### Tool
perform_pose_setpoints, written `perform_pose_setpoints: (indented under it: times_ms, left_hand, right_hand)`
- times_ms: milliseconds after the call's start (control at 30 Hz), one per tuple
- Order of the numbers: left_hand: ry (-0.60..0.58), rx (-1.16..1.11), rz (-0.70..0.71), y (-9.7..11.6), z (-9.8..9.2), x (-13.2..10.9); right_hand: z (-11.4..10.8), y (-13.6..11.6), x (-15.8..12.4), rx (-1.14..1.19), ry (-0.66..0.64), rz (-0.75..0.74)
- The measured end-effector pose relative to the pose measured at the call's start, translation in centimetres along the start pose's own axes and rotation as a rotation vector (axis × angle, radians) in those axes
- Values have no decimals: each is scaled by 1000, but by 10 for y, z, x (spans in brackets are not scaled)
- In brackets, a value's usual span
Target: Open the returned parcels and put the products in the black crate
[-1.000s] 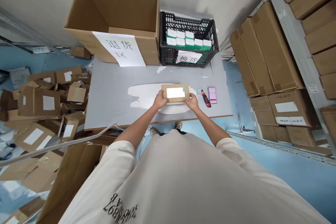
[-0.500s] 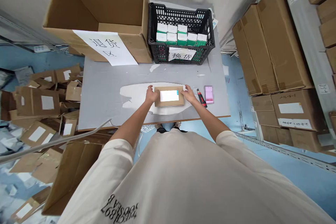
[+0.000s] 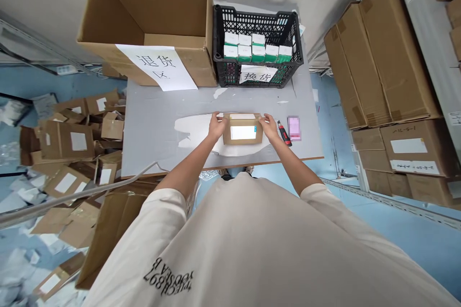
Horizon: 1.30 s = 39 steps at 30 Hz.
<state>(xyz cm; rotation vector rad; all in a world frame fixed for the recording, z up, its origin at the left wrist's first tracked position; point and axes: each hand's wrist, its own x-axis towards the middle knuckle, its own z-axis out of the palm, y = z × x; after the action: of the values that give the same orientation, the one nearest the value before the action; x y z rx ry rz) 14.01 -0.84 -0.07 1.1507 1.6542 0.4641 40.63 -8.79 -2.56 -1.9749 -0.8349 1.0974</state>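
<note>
A small brown cardboard box [image 3: 235, 141] with a white label [image 3: 242, 132] is at the front middle of the table. My left hand [image 3: 217, 125] grips its left end near the far corner. My right hand [image 3: 269, 126] has hold of the right end, also toward the far corner. A pale strip shows along the box's far edge, too small to make out. Under the box lies a torn white patch [image 3: 190, 129] on the grey tabletop. Just right of my right hand lies a red and black utility knife [image 3: 284, 134], and beside it a phone with a pink screen [image 3: 294, 127].
At the back left of the table [image 3: 151, 115] stands a large open carton [image 3: 140, 64] with a paper sign. Next to it is a black plastic crate [image 3: 264, 79] holding several white and green boxes [image 3: 258, 53]. Opened cartons [image 3: 66, 139] crowd the left floor; stacked cartons [image 3: 392, 67] stand right.
The view has shifted, so everything sits a little further right. Both hands have moved toward the box's far corners, and a pale strip along its far edge now shows.
</note>
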Motion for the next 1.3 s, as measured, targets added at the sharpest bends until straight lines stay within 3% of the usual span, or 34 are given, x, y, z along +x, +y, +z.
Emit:
perform_pose_setpoints:
  times_ms: [167,400,633,800,933,1167,1300]
  left_hand:
    - [29,180,45,-6,-4,-14]
    - [-60,263,15,-31,-2,-17]
    - [-64,275,79,-33,3,-13]
    - [-105,228,76,-39,2,-18]
    - [-172,155,85,-38,3,-22]
    - [-107,109,96,-24,-2,-30]
    - [-89,196,110,-25,-3,-32]
  right_hand:
    - [1,12,-16,-163,133,40]
    - [-3,28,-31,-209,110,101]
    - [-2,31,-26,-225,86,42]
    - [-7,30,-29,-135,-38,-63]
    - [-13,27,-32,-149,-109,-120]
    - [-10,34,-24,-11,6,-182]
    - [-4,46,-27,-33,32,-157]
